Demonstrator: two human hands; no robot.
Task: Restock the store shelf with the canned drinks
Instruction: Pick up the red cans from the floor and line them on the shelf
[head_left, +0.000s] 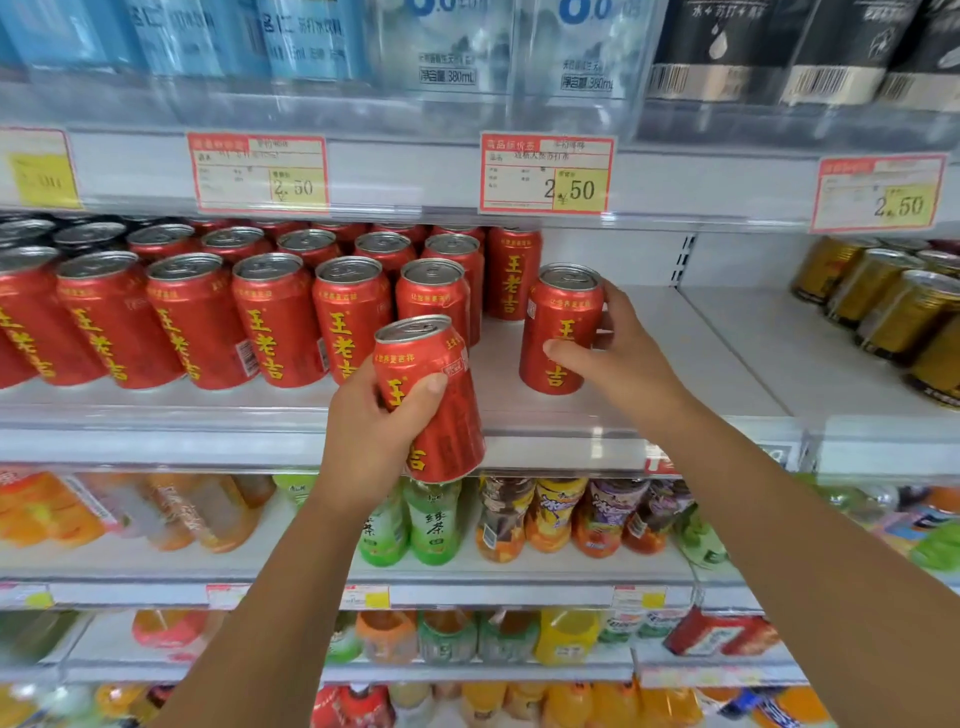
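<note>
Head view — left hand (371, 431) gripping tilted can (434, 400), right hand (613, 348) clasping upright can (558, 332)

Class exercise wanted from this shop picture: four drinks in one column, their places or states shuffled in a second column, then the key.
1. left-hand can
2. right-hand can
3. gold cans
4. green tea bottles

a. one level below the red row
b. upright on the shelf, right of the red row
c. far right, same level
d. tilted, in the air before the shelf edge

Pairs: 1-d, 2-b, 3-c, 4-a
</note>
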